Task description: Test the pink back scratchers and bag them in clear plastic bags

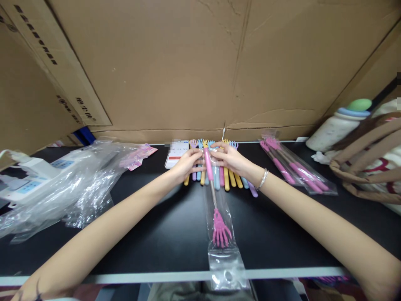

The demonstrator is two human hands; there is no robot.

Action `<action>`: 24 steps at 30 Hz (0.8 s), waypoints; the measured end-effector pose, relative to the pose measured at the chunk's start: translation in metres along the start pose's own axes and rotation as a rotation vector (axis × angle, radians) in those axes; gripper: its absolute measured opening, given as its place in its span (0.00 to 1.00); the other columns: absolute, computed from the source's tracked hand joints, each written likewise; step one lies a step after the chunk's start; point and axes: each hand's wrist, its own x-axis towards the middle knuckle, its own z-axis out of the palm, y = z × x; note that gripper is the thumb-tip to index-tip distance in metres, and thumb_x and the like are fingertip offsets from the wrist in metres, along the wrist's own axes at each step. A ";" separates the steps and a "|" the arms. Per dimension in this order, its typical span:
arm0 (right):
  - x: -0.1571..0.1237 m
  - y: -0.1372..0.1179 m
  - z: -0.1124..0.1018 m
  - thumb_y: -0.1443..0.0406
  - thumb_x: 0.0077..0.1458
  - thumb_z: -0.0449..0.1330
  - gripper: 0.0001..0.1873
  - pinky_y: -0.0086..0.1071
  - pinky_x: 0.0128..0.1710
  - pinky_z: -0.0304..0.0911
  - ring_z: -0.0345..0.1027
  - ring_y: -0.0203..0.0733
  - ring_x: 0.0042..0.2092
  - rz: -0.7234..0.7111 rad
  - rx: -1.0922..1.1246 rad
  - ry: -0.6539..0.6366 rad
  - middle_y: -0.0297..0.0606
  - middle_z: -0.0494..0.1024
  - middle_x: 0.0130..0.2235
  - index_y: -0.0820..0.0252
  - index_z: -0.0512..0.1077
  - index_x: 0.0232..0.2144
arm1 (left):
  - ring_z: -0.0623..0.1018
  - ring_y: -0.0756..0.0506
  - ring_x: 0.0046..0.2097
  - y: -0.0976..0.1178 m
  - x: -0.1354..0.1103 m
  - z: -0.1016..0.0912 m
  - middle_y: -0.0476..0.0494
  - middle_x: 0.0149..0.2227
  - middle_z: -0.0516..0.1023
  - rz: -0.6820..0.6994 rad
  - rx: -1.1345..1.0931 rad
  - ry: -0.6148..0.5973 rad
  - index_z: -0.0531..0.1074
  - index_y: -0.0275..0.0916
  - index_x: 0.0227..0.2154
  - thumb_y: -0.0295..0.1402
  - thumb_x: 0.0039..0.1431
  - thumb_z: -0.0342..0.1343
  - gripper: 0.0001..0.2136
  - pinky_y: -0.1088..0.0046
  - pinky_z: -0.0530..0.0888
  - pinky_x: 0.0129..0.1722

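Observation:
A pink back scratcher [214, 190] lies inside a clear plastic bag [226, 263], its claw end toward me and the bag's flap hanging over the table's front edge. My left hand [187, 164] is closed at the handle end, with its fingertips on the left side of the bag. From the right, my right hand [233, 161] pinches the bag beside the same handle. Under and behind both hands is a row of several small back scratchers [226, 179] in yellow, blue, purple and pink, partly covered by my fingers.
Clear plastic bags [90, 175], a pink printed card [140, 155] and a white power strip [34, 184] are at left. A phone [177, 156] shows a timer. Bagged pink back scratchers [296, 165], a white bottle [333, 127] and a bag [369, 156] stand right. Cardboard [175, 67] walls the back.

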 end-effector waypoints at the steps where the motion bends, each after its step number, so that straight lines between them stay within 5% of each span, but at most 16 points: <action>1: 0.000 0.000 0.000 0.68 0.49 0.63 0.14 0.31 0.38 0.71 0.71 0.32 0.33 -0.001 0.000 -0.002 0.31 0.74 0.31 0.58 0.65 0.38 | 0.74 0.52 0.32 0.000 0.000 0.000 0.45 0.34 0.71 0.002 0.001 -0.002 0.65 0.35 0.32 0.27 0.58 0.52 0.02 0.71 0.76 0.35; 14: 0.002 -0.004 -0.007 0.67 0.46 0.66 0.19 0.26 0.30 0.71 0.72 0.31 0.29 -0.036 -0.051 -0.052 0.28 0.73 0.28 0.56 0.63 0.39 | 0.73 0.53 0.31 0.003 -0.001 0.001 0.51 0.27 0.68 0.043 0.053 -0.033 0.64 0.36 0.30 0.29 0.55 0.57 0.07 0.68 0.76 0.38; 24: 0.001 -0.005 -0.006 0.68 0.48 0.64 0.17 0.29 0.34 0.72 0.73 0.32 0.31 -0.057 -0.106 -0.048 0.27 0.73 0.29 0.56 0.61 0.38 | 0.74 0.52 0.31 0.007 0.001 -0.007 0.49 0.31 0.70 0.015 0.097 -0.097 0.65 0.36 0.31 0.29 0.54 0.57 0.06 0.69 0.76 0.36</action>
